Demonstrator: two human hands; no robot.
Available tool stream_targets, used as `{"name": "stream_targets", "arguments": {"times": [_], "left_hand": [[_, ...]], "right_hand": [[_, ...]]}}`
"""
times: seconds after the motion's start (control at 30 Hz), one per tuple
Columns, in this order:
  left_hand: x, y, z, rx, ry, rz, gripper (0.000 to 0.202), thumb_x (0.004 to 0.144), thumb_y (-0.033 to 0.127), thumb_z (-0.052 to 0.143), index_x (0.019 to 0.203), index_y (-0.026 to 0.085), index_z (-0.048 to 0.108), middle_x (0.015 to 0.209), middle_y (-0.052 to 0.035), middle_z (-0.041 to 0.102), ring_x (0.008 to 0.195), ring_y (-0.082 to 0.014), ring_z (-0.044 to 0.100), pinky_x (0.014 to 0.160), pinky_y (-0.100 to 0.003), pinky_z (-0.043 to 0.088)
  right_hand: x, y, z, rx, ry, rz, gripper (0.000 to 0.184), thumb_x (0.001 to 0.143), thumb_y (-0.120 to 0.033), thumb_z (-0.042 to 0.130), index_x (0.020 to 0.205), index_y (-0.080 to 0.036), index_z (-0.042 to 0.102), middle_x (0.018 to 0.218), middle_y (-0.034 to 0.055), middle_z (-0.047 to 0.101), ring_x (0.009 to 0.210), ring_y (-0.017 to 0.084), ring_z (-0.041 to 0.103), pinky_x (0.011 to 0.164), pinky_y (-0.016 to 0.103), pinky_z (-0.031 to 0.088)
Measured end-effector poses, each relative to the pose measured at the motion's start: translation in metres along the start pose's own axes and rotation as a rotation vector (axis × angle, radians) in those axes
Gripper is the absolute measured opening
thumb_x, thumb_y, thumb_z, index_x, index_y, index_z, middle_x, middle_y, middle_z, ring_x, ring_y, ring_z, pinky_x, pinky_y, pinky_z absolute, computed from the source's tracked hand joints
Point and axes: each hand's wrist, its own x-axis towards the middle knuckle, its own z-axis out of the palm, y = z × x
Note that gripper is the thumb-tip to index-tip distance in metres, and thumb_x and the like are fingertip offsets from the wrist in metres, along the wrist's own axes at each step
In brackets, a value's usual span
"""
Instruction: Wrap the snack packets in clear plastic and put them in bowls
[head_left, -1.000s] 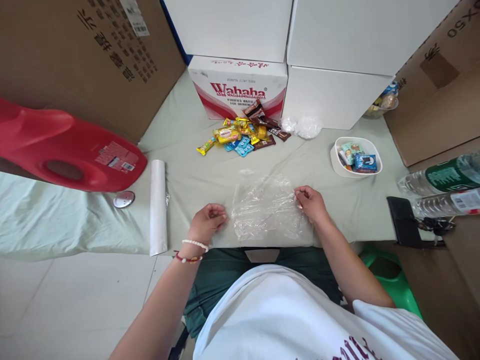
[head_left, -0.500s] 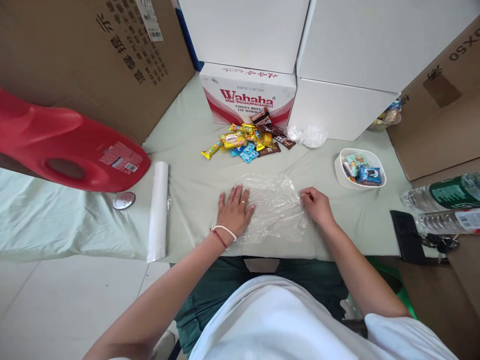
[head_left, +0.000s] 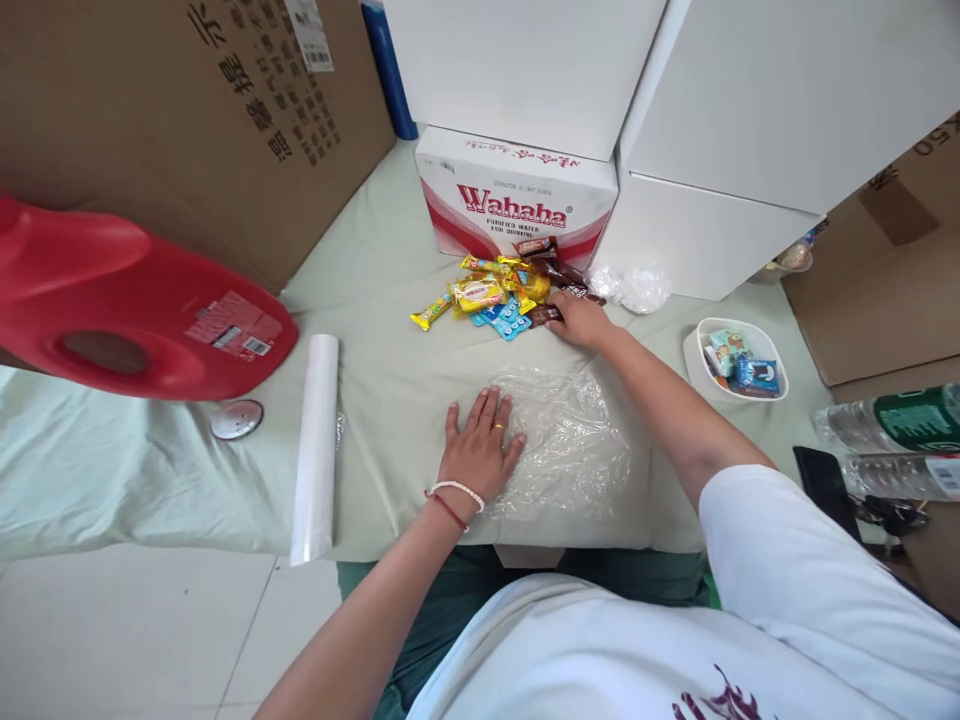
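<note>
My left hand [head_left: 481, 455] lies flat, fingers spread, on the left edge of a clear crinkled plastic sheet [head_left: 570, 450] spread on the table. My right hand [head_left: 581, 318] has its thumb and fingers around the right end of a brown-wrapped snack bar [head_left: 541, 316] at the near right side of a snack pile. In that pile are a yellow-wrapped snack [head_left: 478, 292], blue packets [head_left: 506, 320] and more brown bars. The fingertips of my right hand are partly hidden among the wrappers.
A roll of plastic film [head_left: 316, 450] lies at left beside a red jug [head_left: 142, 310] and a round metallic disc [head_left: 237, 419]. Crumpled clear plastic [head_left: 634, 288] sits before white boxes [head_left: 517, 200]. At right are a white tub of packets [head_left: 701, 375], bottles [head_left: 892, 475] and a phone [head_left: 823, 485].
My right hand has left the plastic sheet's right edge and moved forward to the brown bar in the pile. My left hand stays flat on the sheet. The view has shifted slightly.
</note>
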Motion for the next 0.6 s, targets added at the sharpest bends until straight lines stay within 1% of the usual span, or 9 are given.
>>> {"name": "stream_targets", "arguments": {"times": [0.07, 0.13, 0.23, 0.3, 0.37, 0.47, 0.5, 0.53, 0.6], "left_hand": [[0.000, 0.000, -0.001, -0.026, 0.013, -0.001, 0.064, 0.105, 0.050, 0.034, 0.162, 0.020, 0.037, 0.171, -0.0124, 0.029, 0.158, -0.0324, 0.030, 0.128, -0.064, 0.012], [0.000, 0.000, -0.001, -0.048, 0.020, 0.001, 0.064, 0.105, 0.049, 0.035, 0.162, 0.020, 0.037, 0.170, -0.0130, 0.029, 0.158, -0.0329, 0.031, 0.128, -0.064, 0.012], [0.000, -0.001, -0.002, -0.070, 0.024, 0.011, 0.064, 0.105, 0.048, 0.036, 0.161, 0.018, 0.038, 0.170, -0.0133, 0.029, 0.158, -0.0329, 0.031, 0.128, -0.065, 0.011], [0.000, -0.001, -0.002, -0.076, 0.024, 0.013, 0.064, 0.105, 0.048, 0.037, 0.161, 0.017, 0.039, 0.170, -0.0135, 0.030, 0.158, -0.0326, 0.031, 0.128, -0.065, 0.010], [0.000, -0.001, -0.002, -0.075, 0.024, 0.007, 0.063, 0.105, 0.048, 0.037, 0.160, 0.017, 0.040, 0.170, -0.0136, 0.031, 0.157, -0.0321, 0.031, 0.128, -0.066, 0.010], [0.000, -0.001, -0.002, -0.072, 0.027, 0.004, 0.063, 0.105, 0.048, 0.037, 0.159, 0.017, 0.041, 0.169, -0.0136, 0.032, 0.157, -0.0319, 0.032, 0.128, -0.065, 0.011], [0.000, -0.001, -0.002, -0.070, 0.027, 0.006, 0.063, 0.105, 0.048, 0.037, 0.159, 0.017, 0.041, 0.169, -0.0135, 0.032, 0.157, -0.0318, 0.033, 0.128, -0.065, 0.011], [0.000, -0.001, -0.002, -0.068, 0.027, 0.008, 0.063, 0.105, 0.048, 0.037, 0.159, 0.017, 0.041, 0.169, -0.0134, 0.032, 0.157, -0.0317, 0.033, 0.128, -0.065, 0.011], [0.000, -0.001, -0.002, -0.062, 0.026, 0.010, 0.063, 0.105, 0.049, 0.036, 0.159, 0.017, 0.041, 0.169, -0.0132, 0.031, 0.157, -0.0313, 0.032, 0.128, -0.065, 0.012]], "right_hand": [[-0.007, 0.004, -0.002, -0.058, -0.039, 0.024, 0.058, 0.095, -0.043, 0.057, 0.145, -0.015, 0.055, 0.136, 0.0205, 0.062, 0.112, 0.036, 0.064, 0.089, 0.041, 0.050], [-0.018, 0.012, -0.008, -0.105, -0.086, 0.055, 0.055, 0.092, -0.049, 0.061, 0.135, -0.015, 0.063, 0.128, 0.0207, 0.065, 0.105, 0.035, 0.065, 0.082, 0.037, 0.049], [-0.028, 0.030, -0.017, -0.051, -0.127, 0.133, 0.046, 0.089, -0.054, 0.064, 0.114, -0.015, 0.072, 0.111, 0.0154, 0.071, 0.092, 0.028, 0.065, 0.074, 0.031, 0.044], [-0.025, 0.041, -0.020, 0.018, -0.105, 0.220, 0.045, 0.092, -0.054, 0.061, 0.111, -0.016, 0.073, 0.102, 0.0114, 0.074, 0.087, 0.025, 0.065, 0.072, 0.030, 0.042], [-0.015, 0.049, -0.019, 0.043, -0.039, 0.320, 0.044, 0.095, -0.052, 0.057, 0.114, -0.015, 0.071, 0.103, 0.0114, 0.074, 0.088, 0.025, 0.066, 0.073, 0.030, 0.042], [0.002, 0.051, -0.013, 0.021, 0.101, 0.459, 0.046, 0.096, -0.050, 0.055, 0.123, -0.014, 0.067, 0.119, 0.0173, 0.072, 0.100, 0.030, 0.067, 0.078, 0.034, 0.046], [0.007, 0.049, -0.012, 0.017, 0.123, 0.489, 0.049, 0.096, -0.051, 0.056, 0.126, -0.013, 0.065, 0.122, 0.0191, 0.071, 0.103, 0.032, 0.067, 0.081, 0.035, 0.047], [0.011, 0.048, -0.010, 0.014, 0.124, 0.507, 0.052, 0.095, -0.052, 0.058, 0.129, -0.013, 0.063, 0.124, 0.0204, 0.071, 0.106, 0.033, 0.067, 0.083, 0.037, 0.048], [0.015, 0.044, -0.009, 0.004, 0.081, 0.513, 0.057, 0.091, -0.054, 0.065, 0.131, -0.013, 0.062, 0.124, 0.0214, 0.071, 0.109, 0.035, 0.067, 0.085, 0.039, 0.050]]}}
